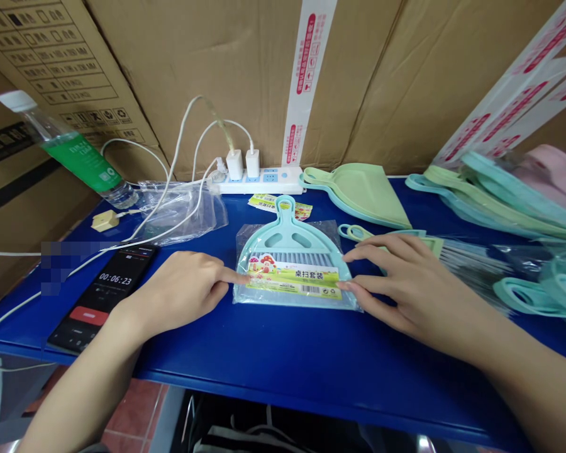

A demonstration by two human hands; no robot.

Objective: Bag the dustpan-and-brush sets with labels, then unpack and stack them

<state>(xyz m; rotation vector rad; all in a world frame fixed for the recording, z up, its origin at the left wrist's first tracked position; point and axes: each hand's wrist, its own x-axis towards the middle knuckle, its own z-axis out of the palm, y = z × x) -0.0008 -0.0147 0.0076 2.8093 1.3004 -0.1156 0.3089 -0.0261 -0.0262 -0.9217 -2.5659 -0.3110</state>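
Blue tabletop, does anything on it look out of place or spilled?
No spill shows. The crumpled clear plastic to the left of the bagged dustpan looks untidy, with white cables running loosely across it.

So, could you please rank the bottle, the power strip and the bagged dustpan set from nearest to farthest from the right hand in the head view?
1. Bagged dustpan set: just left of the right hand.
2. Power strip: farther back and left.
3. Bottle: far left.
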